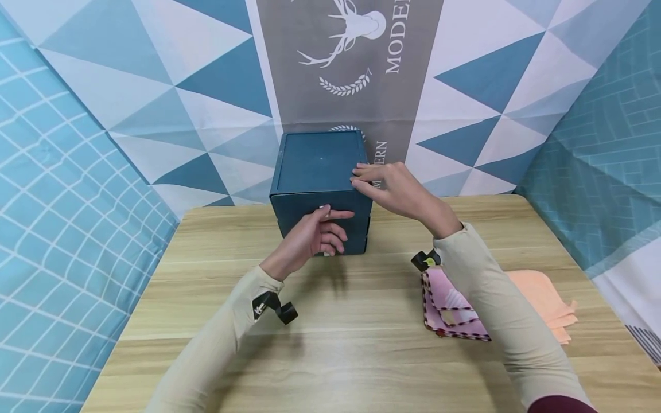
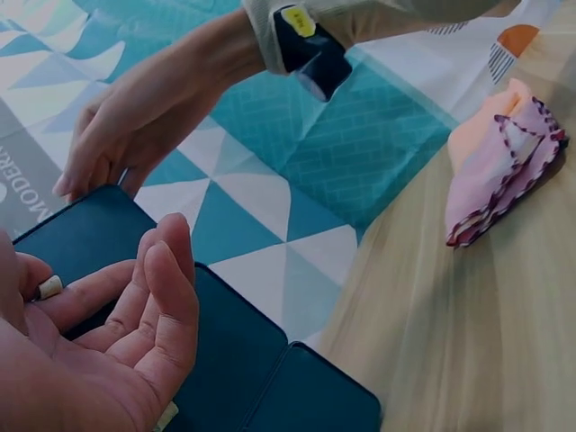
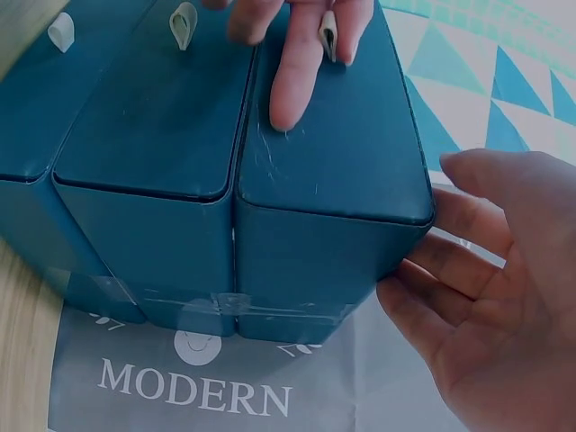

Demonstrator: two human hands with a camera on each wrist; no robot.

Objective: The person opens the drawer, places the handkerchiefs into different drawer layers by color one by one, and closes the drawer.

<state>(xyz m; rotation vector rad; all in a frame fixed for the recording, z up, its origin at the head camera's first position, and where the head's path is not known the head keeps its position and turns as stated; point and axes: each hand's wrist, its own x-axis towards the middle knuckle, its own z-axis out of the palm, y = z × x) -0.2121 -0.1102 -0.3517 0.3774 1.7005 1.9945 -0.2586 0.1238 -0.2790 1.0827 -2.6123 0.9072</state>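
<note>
A dark teal box of three drawers (image 1: 320, 166) (image 2: 243, 360) (image 3: 180, 117) stands at the back of the wooden table (image 1: 335, 332). My left hand (image 1: 330, 221) (image 2: 117, 333) (image 3: 297, 54) is at the box's front, and its thumb and index finger pinch the top drawer's small white pull tab (image 1: 324, 207) (image 2: 49, 286) (image 3: 328, 36). With straight fingers, my right hand (image 1: 384, 183) (image 2: 135, 117) (image 3: 486, 297) touches the box's top right edge and side. The two lower drawers' tabs (image 3: 183, 22) hang free.
A folded pink cloth (image 1: 449, 310) (image 2: 504, 171) lies on an orange cloth (image 1: 542, 298) (image 2: 481, 126) at the table's right, partly under my right forearm. A patterned blue, white and grey backdrop (image 1: 155, 86) rises close behind the box and at both sides.
</note>
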